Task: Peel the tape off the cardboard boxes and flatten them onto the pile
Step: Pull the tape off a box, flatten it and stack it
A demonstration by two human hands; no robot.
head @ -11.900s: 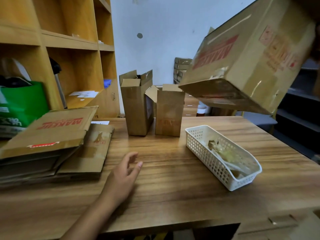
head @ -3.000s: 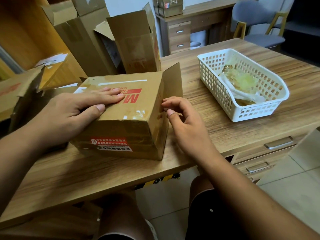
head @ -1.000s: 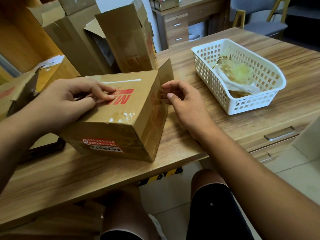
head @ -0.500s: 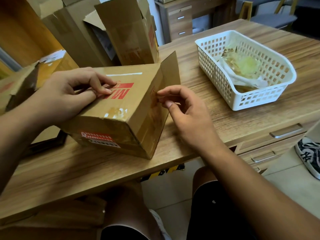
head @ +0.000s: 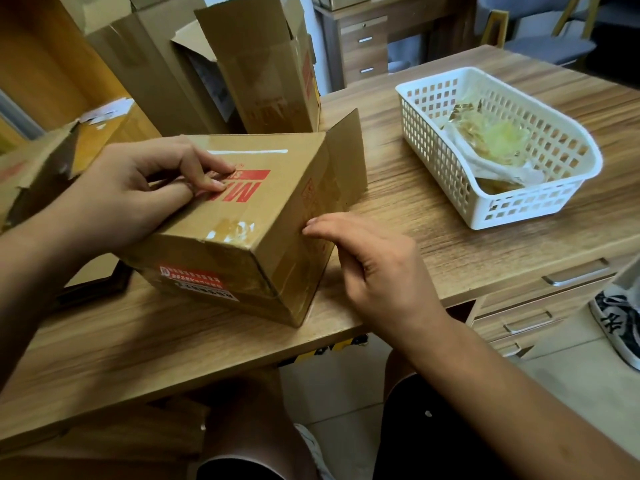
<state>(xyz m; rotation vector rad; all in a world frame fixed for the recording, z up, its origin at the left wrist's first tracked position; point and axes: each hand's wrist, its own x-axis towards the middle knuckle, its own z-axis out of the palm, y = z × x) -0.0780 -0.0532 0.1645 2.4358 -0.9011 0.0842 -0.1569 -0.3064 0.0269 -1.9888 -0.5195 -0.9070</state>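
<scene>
Box (head: 242, 230) near the table's (head: 433, 230) front edge, head view: your left hand (head: 131, 199) curls on its top, thumb and forefinger pinching the tape (head: 216, 174) by the red print. Your right hand (head: 377, 271), fingers nearly straight and holding nothing, touches the side face. Brace there and pull the tape low and slow. Count: one box in hand, two open boxes (head: 270, 64) behind, one basket (head: 540, 209), one pile (head: 38, 171) at left.
</scene>
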